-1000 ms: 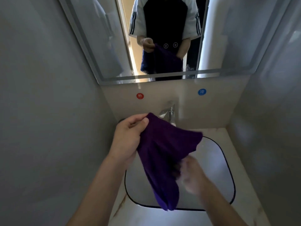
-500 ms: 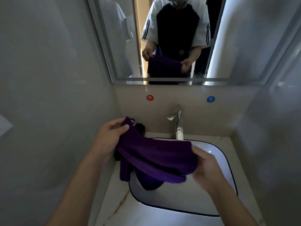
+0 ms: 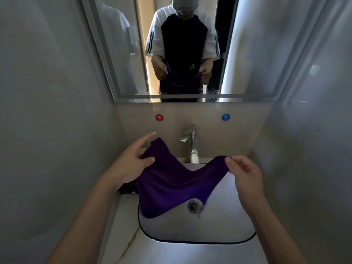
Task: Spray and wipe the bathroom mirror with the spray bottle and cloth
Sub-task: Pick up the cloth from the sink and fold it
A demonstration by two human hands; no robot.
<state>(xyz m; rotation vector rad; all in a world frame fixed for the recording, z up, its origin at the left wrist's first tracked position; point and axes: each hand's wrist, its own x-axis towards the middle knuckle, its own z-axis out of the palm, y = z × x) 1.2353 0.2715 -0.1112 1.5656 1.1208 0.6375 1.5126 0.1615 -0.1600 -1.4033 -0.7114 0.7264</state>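
A purple cloth (image 3: pixel 171 180) hangs spread out over the sink, held by its two upper corners. My left hand (image 3: pixel 133 162) pinches the left corner between thumb and fingers, with the index finger sticking out straight. My right hand (image 3: pixel 245 172) pinches the right corner. The bathroom mirror (image 3: pixel 118 54) is on the wall above, and it reflects a person holding the cloth. A dark object (image 3: pixel 127 187), partly hidden under my left hand and the cloth, sits at the left back corner of the counter; I cannot tell what it is. No spray bottle is plainly in view.
A white sink basin (image 3: pixel 219 225) with a drain (image 3: pixel 193 205) lies below the cloth. A chrome faucet (image 3: pixel 191 143) stands at the back, under red (image 3: pixel 159 117) and blue (image 3: pixel 225 117) round wall labels. Grey walls close in tightly on both sides.
The cloth was bunched between my hands; both hands have moved apart and pulled it open by its corners. My view has tilted upward, showing more of the mirror.
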